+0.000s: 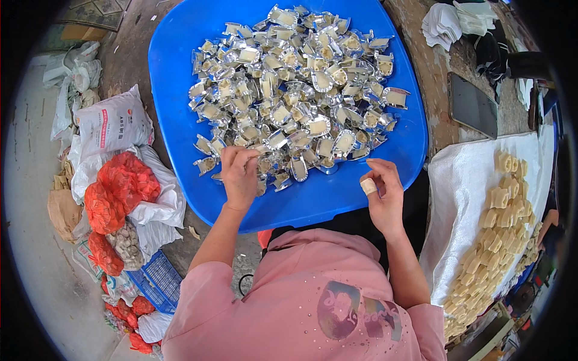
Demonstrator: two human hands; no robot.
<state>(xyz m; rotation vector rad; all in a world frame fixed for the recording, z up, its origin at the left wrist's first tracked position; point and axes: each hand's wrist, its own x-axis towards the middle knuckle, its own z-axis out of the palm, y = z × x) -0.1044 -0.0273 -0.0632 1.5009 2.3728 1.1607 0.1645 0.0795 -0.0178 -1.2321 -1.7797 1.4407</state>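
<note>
A heap of small silver-rimmed parts with cream-coloured insides (289,90) fills much of the blue plastic tray (171,78). At the heap's near left edge my left hand (239,177) is closed, thumb and fingers pinched on one small silver-and-cream part, which the fingertips partly cover. My right hand (385,195) is over the tray's near right side, just apart from the heap. Its fingers are loosely bent, with a gap to the thumb, and I see nothing gripped. A pale band (368,186) shows at the right thumb.
To the right, many cream-coloured pieces (503,216) lie on a white woven sheet (454,180). A phone (474,105) and white gloves (442,25) lie on the wooden surface beyond. On the left are a printed white sack (114,120), red bags (126,180) and a blue basket (155,281).
</note>
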